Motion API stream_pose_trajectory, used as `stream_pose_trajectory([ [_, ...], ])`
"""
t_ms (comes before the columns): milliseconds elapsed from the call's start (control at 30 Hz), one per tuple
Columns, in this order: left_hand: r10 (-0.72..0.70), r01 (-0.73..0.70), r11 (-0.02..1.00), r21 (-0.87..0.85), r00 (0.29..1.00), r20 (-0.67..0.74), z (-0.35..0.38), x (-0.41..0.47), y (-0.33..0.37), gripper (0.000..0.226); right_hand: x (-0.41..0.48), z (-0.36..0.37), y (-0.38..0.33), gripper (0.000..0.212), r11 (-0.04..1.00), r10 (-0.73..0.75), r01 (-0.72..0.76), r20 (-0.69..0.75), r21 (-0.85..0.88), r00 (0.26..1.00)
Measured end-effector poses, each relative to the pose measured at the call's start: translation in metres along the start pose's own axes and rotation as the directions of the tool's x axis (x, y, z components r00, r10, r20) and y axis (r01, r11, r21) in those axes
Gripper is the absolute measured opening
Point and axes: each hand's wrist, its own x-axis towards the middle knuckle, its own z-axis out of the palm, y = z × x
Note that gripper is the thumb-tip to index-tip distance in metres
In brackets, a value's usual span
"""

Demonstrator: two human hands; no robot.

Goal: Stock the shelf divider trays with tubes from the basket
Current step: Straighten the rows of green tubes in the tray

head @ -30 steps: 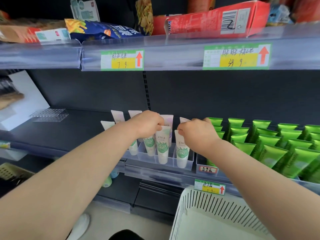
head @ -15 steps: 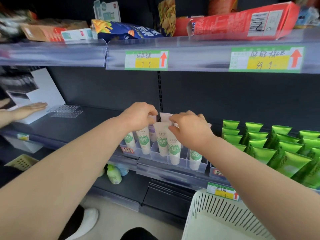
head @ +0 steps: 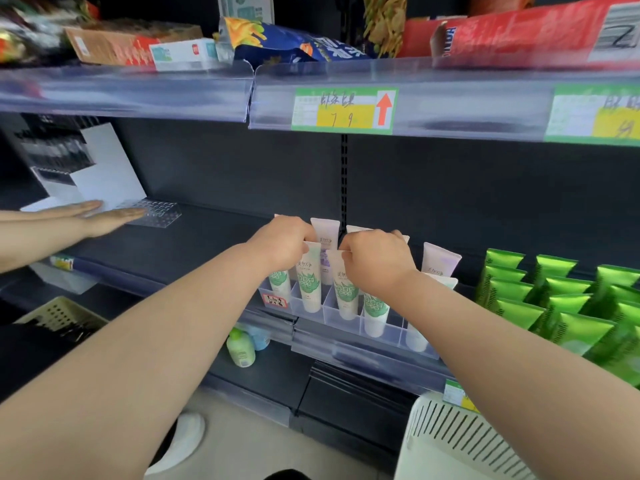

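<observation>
We've got both hands up at the middle shelf point(head: 194, 244), about centre frame. Our left hand point(head: 282, 244) has its grip curled over, pinching the flat top seam of a white leaf-print tube point(head: 309, 287). Our right hand point(head: 375, 263) has its grip pinching the top of the next tube point(head: 345, 289), just to the right. Both tubes stand cap-down in neighbouring slots of the clear divider tray point(head: 389, 336) at the shelf's front edge. Another one sits in the slot on each side, partly hidden by our wrists; a couple of lavender tubes point(head: 325, 242) stand in the row behind. Right of the tray there's a packed block of bright green tubes point(head: 554, 303), leaning back in rows. The white slotted basket point(head: 460, 441) is at lower right, below the shelf edge; can't see what's inside it. Over at the left edge someone else's hands point(head: 104, 220) lie flat and spread on the same shelf, touching a clear bumpy plastic sheet point(head: 156, 211). The upper shelf carries a green-and-yellow price label point(head: 344, 110) with a red arrow, plus a blue snack bag point(head: 287, 39) above it; a small green bottle point(head: 240, 348) sits on the shelf below.
</observation>
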Motion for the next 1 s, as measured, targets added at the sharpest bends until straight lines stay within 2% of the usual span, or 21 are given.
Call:
stream_pose_trajectory([
  [200, -0.017, 0.018, 1.0, -0.019, 0.999, 0.05, -0.005, -0.007, -0.003, 0.021, -0.002, 0.005, -0.007, 0.023, 0.997, -0.06, 0.061, -0.022, 0.04, 0.998],
  [467, -0.03, 0.035, 0.998, -0.057, 0.996, 0.087, -0.012, -0.014, 0.004, 0.023, -0.007, 0.003, -0.006, 0.027, 0.992, -0.074, 0.07, 0.036, 0.101, 0.997],
  [633, -0.035, 0.037, 0.993, -0.115, 0.999, 0.02, -0.02, -0.012, 0.013, 0.024, -0.01, -0.01, 0.008, 0.027, 0.993, -0.032, 0.037, -0.046, 0.114, 0.998],
  [800, 0.006, -0.015, 0.986, -0.165, 0.999, -0.054, -0.024, -0.004, 0.04, 0.023, -0.016, -0.027, 0.044, 0.03, 0.997, 0.053, -0.05, -0.04, 0.065, 0.998],
  [1000, 0.062, -0.068, 0.977, -0.203, 0.997, -0.04, -0.025, 0.019, 0.087, 0.022, -0.022, -0.039, 0.081, 0.026, 0.993, 0.111, -0.109, -0.059, 0.044, 0.992],
])
